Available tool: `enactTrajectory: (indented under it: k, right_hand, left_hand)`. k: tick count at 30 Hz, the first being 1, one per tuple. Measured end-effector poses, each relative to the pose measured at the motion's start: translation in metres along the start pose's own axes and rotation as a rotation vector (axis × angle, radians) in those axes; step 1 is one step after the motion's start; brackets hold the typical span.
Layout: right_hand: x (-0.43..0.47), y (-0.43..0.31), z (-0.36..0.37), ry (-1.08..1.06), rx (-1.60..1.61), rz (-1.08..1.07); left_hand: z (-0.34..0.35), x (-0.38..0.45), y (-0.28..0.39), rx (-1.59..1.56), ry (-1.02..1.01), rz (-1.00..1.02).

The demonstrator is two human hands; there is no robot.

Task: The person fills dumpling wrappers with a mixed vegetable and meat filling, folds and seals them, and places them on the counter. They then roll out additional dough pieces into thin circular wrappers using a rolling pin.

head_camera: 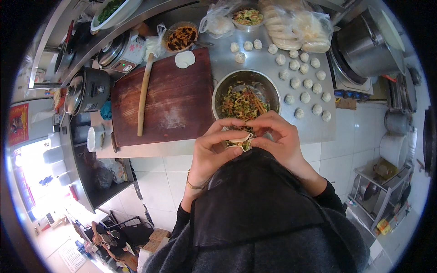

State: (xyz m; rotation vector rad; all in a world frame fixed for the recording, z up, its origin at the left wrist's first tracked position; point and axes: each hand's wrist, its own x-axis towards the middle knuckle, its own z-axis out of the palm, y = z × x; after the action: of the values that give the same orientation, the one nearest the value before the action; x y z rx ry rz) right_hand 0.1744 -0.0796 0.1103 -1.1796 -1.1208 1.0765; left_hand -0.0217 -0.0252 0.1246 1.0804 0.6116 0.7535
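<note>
My left hand (213, 145) and my right hand (278, 133) hold a dough wrapper (245, 140) between them, with chopped filling showing inside. My left fingers and thumb cup its open side; my right fingertips pinch its right edge. Just beyond is a steel bowl (277, 85) of chopped vegetable filling (235, 102) with chopsticks (256, 100) resting in it. To the left, a wooden rolling pin (145, 97) lies on a dark red board (177, 102), and flat white wrappers (184, 59) lie near the board's far edge. Several round dough pieces (305, 97) sit on the steel table to the right.
Behind the board stand a bowl of dark red sauce (181, 37) and a rice cooker (117, 53). Bagged flatbreads (297, 29) and a bowl of chopped vegetables (248, 17) are at the back. A large steel pot (365, 44) stands on a burner at right. Another person (111, 239) is at lower left.
</note>
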Motion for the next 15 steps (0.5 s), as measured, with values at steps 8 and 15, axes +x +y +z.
enactTrajectory:
  k: [8,15]
  right_hand:
    - [-0.008,-0.004,0.005,0.09,-0.305,-0.151]
    - [-0.012,-0.004,0.01,0.084,-0.338,-0.186]
  left_hand:
    - [0.008,0.0,0.004,0.089,0.092,-0.044]
    - [0.014,-0.001,0.004,0.194,0.194,-0.051]
